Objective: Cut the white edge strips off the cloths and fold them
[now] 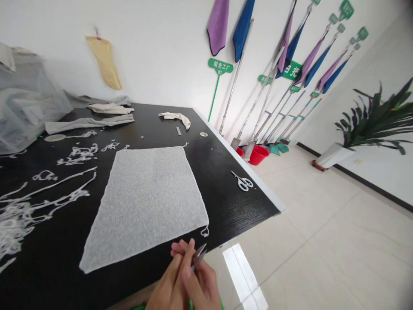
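Both of my hands are together at the bottom edge, just off the near edge of the black table. My left hand and my right hand have their fingers closed around a small pair of metal snips. The blades point up and to the right, and a bit of green shows below the hands. Just beyond the hands, a white square of fuzzy cloth lies flat on the table. A loose thread curl hangs at its near right corner.
White-handled scissors lie near the table's right edge. Several white trimmings litter the left side, and folded cloths and a plastic bag lie at the back. Mops, a red bucket and a potted plant stand along the walls.
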Demonstrator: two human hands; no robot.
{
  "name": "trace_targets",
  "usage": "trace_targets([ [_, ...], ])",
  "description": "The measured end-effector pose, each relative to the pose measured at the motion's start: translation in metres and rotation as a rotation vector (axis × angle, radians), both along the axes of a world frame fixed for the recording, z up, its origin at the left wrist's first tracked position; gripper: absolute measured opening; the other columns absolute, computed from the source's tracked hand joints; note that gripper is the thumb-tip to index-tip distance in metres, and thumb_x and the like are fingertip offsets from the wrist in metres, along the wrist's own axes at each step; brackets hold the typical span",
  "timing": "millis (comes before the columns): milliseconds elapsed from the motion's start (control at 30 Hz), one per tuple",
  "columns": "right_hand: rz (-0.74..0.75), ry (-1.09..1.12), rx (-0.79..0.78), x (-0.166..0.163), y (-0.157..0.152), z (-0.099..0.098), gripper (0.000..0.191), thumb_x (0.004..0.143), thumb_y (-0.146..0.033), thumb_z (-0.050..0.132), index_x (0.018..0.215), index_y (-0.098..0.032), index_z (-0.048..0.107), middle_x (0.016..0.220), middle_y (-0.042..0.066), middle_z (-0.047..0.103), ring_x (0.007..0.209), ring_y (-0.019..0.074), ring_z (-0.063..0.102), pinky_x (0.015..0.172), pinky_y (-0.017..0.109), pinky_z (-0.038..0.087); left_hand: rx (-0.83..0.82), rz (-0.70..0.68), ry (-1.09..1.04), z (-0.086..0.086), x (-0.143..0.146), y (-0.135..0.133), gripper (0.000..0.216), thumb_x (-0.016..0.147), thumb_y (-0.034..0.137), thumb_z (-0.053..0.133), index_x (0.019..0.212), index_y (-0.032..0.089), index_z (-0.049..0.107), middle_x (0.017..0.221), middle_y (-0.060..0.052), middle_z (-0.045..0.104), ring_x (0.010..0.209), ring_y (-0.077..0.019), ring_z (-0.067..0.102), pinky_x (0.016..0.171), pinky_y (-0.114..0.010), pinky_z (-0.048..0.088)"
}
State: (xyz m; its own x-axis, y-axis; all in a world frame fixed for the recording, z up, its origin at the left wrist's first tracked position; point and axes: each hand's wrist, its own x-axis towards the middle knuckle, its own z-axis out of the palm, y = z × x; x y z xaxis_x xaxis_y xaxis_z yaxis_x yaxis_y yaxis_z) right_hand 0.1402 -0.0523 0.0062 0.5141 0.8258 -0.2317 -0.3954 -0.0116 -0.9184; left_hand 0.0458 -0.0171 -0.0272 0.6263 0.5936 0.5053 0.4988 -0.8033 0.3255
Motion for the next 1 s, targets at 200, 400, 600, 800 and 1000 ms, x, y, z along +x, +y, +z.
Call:
trace_targets([
  [200,-0.188,-0.89,-0.143,0.054,0.01,0.003,0.031,0.08,-0.039,0.07,0.105,-0.021,0.071,0.083,0.007,0.063,0.079,0.0232,0.059,0.075,0.036,0.047,-0.419,0.068,-0.172,0.015,-0.015,0.019,0.052,0.098,0.021,0.039,0.149,0.026,0.034,0.141,-0.004,0.053,0.127,-0.0189,0.053,0.101,-0.03,0.051],
  [400,-0.139,-1.289,-0.306,0.075,0.032,-0.021,0.038,0.079,-0.045,0.069,0.105,-0.017,0.069,0.091,0.01,0.062,0.087,0.0279,0.058,0.082,0.04,0.047,-0.838,0.078,-0.338,0.028,-0.013,0.016,0.042,0.098,0.039,0.039,0.13,0.022,0.061,0.123,-0.007,0.066,0.121,-0.023,0.058,0.106,-0.04,0.045],
  [600,-0.133,-1.342,-0.167,0.077,0.025,-0.036,0.025,0.095,-0.028,0.048,0.091,-0.018,0.07,0.089,0.009,0.061,0.083,0.0212,0.059,0.076,0.033,0.048,-1.293,0.09,-0.451,0.032,-0.006,0.017,0.062,0.091,0.064,0.037,0.118,0.016,0.066,0.063,-0.001,0.054,0.058,-0.014,0.05,0.052,-0.022,0.042],
  [800,-0.135,-1.301,-0.108,0.083,0.014,-0.033,0.02,0.096,-0.025,0.046,0.091,-0.017,0.064,0.092,0.008,0.061,0.087,0.0204,0.058,0.08,0.033,0.046,-1.54,-0.031,-0.403,0.026,0.007,0.027,0.068,0.084,0.074,0.039,0.095,0.012,0.063,0.063,0.003,0.043,0.048,-0.0067,0.029,0.042,-0.019,0.019],
  [1000,-0.155,-1.112,-0.138,0.079,0.004,-0.026,0.018,0.096,-0.031,0.049,0.091,-0.02,0.062,0.084,0.003,0.065,0.074,0.0156,0.059,0.067,0.026,0.046,-1.68,-0.08,-0.362,0.026,0.024,0.025,0.058,0.082,0.073,0.043,0.081,0.016,0.051,0.062,0.006,0.038,0.043,-0.004,0.022,0.035,-0.016,0.013],
])
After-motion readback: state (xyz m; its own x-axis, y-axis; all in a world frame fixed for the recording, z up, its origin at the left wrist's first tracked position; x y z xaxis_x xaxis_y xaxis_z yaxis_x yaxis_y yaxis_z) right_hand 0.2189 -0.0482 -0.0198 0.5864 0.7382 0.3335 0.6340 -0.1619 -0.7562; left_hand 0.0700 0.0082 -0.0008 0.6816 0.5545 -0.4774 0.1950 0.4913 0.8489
